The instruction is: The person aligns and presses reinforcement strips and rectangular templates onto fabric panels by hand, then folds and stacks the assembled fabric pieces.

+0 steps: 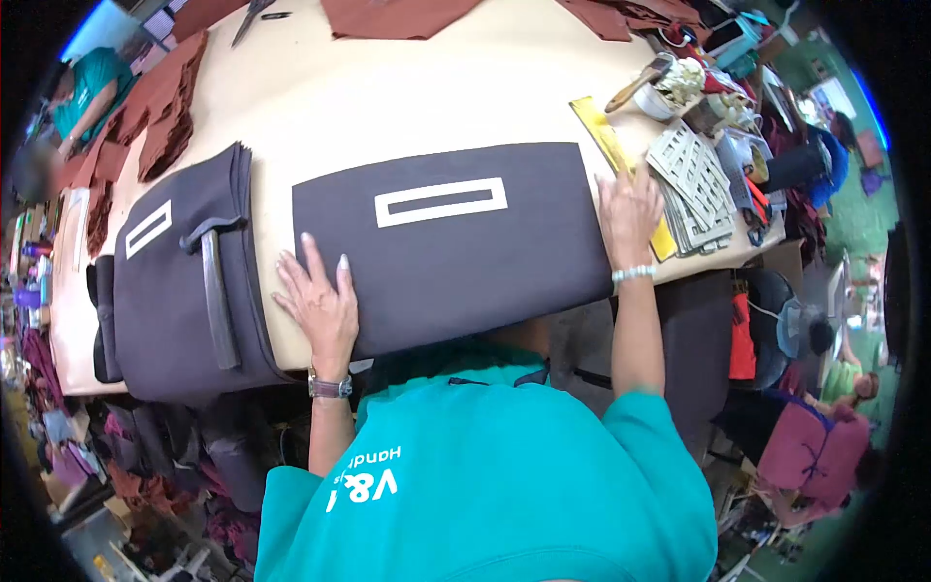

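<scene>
A dark panel (465, 272) of leather or fabric lies flat before me, with a white rectangular frame (441, 202) on its upper part. My left hand (322, 303) rests with fingers spread over the panel's left edge. At the right edge, my right hand (632, 215) has its fingers stretched out, beside the panel and partly over a yellow strip (603, 136). Nothing shows in either hand. To the left is a stack of similar dark panels (165, 291), its top one bearing another white frame (148, 226). A hammer (215, 281) lies on that stack.
Flat slotted templates (690, 175) are piled at the right, near a brush (635, 85) and a white tub (667, 100). Brown pieces (175, 107) lie at the far left and back. Scissors (250, 19) are at the back. Other people sit or stand around.
</scene>
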A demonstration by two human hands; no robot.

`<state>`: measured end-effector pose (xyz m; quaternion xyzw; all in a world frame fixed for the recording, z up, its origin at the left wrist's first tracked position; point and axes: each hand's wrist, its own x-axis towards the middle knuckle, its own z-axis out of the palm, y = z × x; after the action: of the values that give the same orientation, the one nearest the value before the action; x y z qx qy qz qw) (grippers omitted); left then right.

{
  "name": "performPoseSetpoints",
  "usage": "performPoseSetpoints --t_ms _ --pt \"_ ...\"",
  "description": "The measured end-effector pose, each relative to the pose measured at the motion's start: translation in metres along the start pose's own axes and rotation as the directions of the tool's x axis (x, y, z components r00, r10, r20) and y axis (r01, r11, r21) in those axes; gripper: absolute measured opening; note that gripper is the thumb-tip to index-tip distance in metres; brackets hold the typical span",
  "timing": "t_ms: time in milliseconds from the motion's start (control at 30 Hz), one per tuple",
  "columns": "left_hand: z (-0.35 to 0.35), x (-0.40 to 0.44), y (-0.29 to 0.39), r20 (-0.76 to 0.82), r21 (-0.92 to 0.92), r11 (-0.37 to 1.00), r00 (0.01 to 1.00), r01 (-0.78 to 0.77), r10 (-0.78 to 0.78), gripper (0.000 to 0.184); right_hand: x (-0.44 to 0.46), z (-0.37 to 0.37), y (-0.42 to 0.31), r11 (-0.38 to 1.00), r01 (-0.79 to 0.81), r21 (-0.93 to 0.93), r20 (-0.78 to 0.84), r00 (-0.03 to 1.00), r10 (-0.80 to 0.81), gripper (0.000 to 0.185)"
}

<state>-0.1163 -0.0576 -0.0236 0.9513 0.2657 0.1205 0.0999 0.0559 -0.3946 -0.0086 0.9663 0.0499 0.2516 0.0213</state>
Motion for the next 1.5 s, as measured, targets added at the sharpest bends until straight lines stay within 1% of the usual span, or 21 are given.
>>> performPoseSetpoints --t_ms 67,133,200,267,333,367,400,467,600,633,667,700,733,800,833,867,933,1000,1067,1300,1500 --pt "0.0 0.0 0.002 0.001 0.021 0.995 0.996 -0.093 0.093 0.045 -0.022 -0.03 -0.021 0.984 -0.178 0.016 0.312 0.936 0.165 0.032" --pt "0.005 0.001 -0.005 0.004 -0.027 0.978 0.978 -0.207 0.207 0.038 -0.051 -0.02 -0.023 0.961 -0.104 0.257 0.088 0.993 0.084 0.027" --pt "0.004 0.001 -0.004 -0.111 -0.261 0.9 0.937 -0.349 0.331 0.03 -0.062 -0.022 -0.028 0.879 -0.036 0.476 0.076 0.997 0.0 0.021" --pt "-0.006 -0.007 0.004 -0.074 -0.644 0.725 0.964 -0.243 0.257 0.032 -0.058 -0.032 -0.035 0.772 -0.33 0.543 0.35 0.925 0.149 0.017" --pt "-0.036 -0.017 0.009 -0.056 -0.793 0.587 0.979 -0.164 0.197 0.038 -0.043 -0.053 -0.028 0.64 -0.489 0.593 0.482 0.852 0.204 0.013" --pt "-0.055 -0.023 0.008 0.028 -0.905 0.426 0.994 -0.018 0.102 0.038 -0.037 -0.054 -0.025 0.385 -0.397 0.833 0.378 0.917 0.129 0.012" --pt "-0.078 -0.028 0.004 -0.035 -0.917 0.394 0.997 -0.058 0.064 0.038 -0.029 -0.056 -0.027 0.077 -0.271 0.959 0.263 0.96 0.095 0.012" --pt "-0.135 -0.038 -0.013 -0.082 -0.937 0.345 0.995 -0.055 -0.064 0.043 -0.003 -0.089 -0.053 -0.034 -0.166 0.985 0.168 0.985 0.039 0.016" --pt "-0.228 -0.043 -0.064 -0.576 -0.643 0.72 0.784 -0.26 -0.231 0.049 0.038 -0.132 -0.132 -0.018 -0.034 0.999 0.03 0.984 -0.175 0.017" --pt "-0.251 -0.039 -0.08 -0.618 -0.531 0.814 0.765 -0.235 -0.183 0.048 0.043 -0.143 -0.162 -0.152 -0.04 0.987 0.0 0.967 -0.257 0.028" --pt "-0.271 -0.032 -0.101 -0.652 -0.408 0.89 0.748 -0.204 -0.127 0.048 0.048 -0.161 -0.191 -0.122 -0.047 0.991 0.005 0.946 -0.325 0.033" --pt "-0.284 -0.02 -0.129 -0.669 -0.26 0.949 0.742 -0.181 -0.042 0.048 0.052 -0.16 -0.221 -0.128 0.153 0.98 -0.19 0.916 -0.353 0.037" --pt "-0.297 -0.004 -0.156 -0.671 -0.106 0.982 0.74 -0.155 0.045 0.047 0.053 -0.153 -0.249 -0.19 0.164 0.968 -0.228 0.893 -0.388 0.042" --pt "-0.303 0.033 -0.207 -0.656 0.048 0.988 0.741 -0.149 0.143 0.047 0.045 -0.155 -0.295 -0.12 0.203 0.972 -0.235 0.858 -0.456 0.051" --pt "-0.298 0.05 -0.235 -0.642 0.099 0.987 0.75 -0.124 0.158 0.048 0.04 -0.142 -0.32 -0.228 0.077 0.971 -0.181 0.858 -0.48 0.055" --pt "-0.289 0.065 -0.259 -0.627 0.149 0.984 0.76 -0.098 0.171 0.048 0.036 -0.126 -0.341 -0.188 0.191 0.963 -0.259 0.84 -0.477 0.058" --pt "-0.266 0.086 -0.288 -0.495 -0.068 0.997 0.867 0.029 -0.059 0.05 0.021 -0.125 -0.365 -0.135 0.084 0.987 -0.145 0.829 -0.54 0.062" --pt "-0.232 0.101 -0.324 -0.455 0.161 0.986 0.89 0.045 0.034 0.053 0.006 -0.092 -0.387 -0.069 0.278 0.958 -0.271 0.803 -0.531 0.062" --pt "-0.191 0.114 -0.357 -0.379 0.274 0.961 0.923 0.046 0.064 0.054 -0.009 -0.079 -0.394 -0.034 0.169 0.985 -0.155 0.783 -0.602 0.061" --pt "-0.145 0.164 -0.382 -0.354 0.344 0.933 0.935 0.105 0.026 0.055 0.0 -0.07 -0.418 0.117 0.373 0.921 -0.248 0.788 -0.564 0.056" --pt "-0.138 0.195 -0.351 -0.336 0.441 0.841 0.927 0.313 -0.168 0.051 0.009 -0.051 -0.439 0.107 0.216 0.971 -0.127 0.836 -0.534 0.056"
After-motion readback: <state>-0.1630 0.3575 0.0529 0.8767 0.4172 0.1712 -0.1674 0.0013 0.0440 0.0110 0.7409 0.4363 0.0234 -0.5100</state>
